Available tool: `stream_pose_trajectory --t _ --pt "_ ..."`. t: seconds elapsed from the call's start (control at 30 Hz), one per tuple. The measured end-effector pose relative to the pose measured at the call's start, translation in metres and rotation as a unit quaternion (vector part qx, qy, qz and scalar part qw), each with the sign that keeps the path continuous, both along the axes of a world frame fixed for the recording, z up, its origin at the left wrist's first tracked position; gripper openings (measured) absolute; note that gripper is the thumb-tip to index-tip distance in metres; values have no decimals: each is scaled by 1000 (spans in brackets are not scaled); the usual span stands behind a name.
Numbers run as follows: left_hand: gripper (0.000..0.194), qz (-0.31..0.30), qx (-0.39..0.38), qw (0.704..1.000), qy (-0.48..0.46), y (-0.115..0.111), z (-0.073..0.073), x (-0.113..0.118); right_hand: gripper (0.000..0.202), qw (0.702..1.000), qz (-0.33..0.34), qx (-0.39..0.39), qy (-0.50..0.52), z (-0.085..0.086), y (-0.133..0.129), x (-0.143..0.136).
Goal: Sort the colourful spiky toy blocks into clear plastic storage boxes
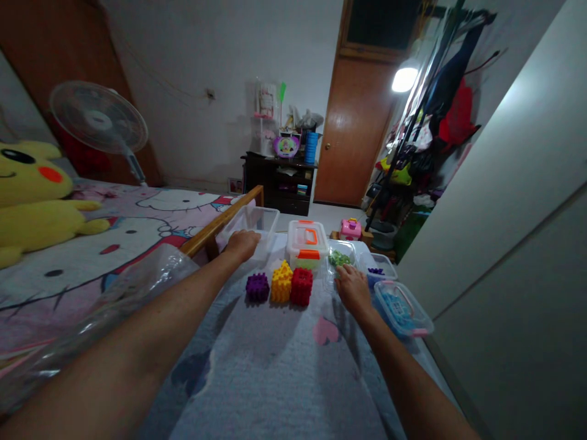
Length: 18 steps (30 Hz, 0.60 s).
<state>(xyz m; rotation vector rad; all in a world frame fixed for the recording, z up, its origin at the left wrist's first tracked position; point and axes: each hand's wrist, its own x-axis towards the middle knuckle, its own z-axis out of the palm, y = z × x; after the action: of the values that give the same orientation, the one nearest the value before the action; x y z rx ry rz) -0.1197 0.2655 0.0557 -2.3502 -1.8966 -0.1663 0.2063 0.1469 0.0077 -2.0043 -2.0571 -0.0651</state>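
My left hand (243, 244) is at the near side of a clear, open plastic bin (268, 223); its fingers are partly hidden, so its hold cannot be made out. My right hand (352, 287) reaches to a clear tray with green pieces (339, 258), its fingertips at the tray's near edge. Between the hands stand a purple block cube (257, 288), a yellow block shape with a pointed top (281, 283) and a red block cube (301, 287), side by side on the grey-blue cloth (275, 373).
Behind the blocks is a lidded box with orange clips (307, 241). To the right are a tub with dark pieces (376, 271) and a lidded box of blue pieces (401, 308). A wooden rail (224, 221) and plastic sheet (137, 287) lie left.
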Motion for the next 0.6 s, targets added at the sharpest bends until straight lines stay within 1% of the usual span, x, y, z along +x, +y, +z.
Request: stream_pose_trajectory --t 0.27,0.37,0.43,0.5,0.57,0.6 --pt "31 -3 -1 1000 -3 -2 0 2 34 1000 0 11 0 -3 1 -1" --pt "31 -7 -1 1000 -11 -4 -1 4 35 1000 -2 8 8 0 3 1" --pt "32 -11 0 1000 -18 -5 0 5 37 999 -8 28 26 7 4 -1" --pt "31 -16 0 1000 -25 -5 0 5 38 996 -4 68 63 22 6 -9" --pt "29 -23 -1 999 -35 -6 2 6 35 987 31 102 121 42 12 -25" --pt "28 -26 -2 999 -40 -6 2 7 33 980 67 103 154 52 17 -37"
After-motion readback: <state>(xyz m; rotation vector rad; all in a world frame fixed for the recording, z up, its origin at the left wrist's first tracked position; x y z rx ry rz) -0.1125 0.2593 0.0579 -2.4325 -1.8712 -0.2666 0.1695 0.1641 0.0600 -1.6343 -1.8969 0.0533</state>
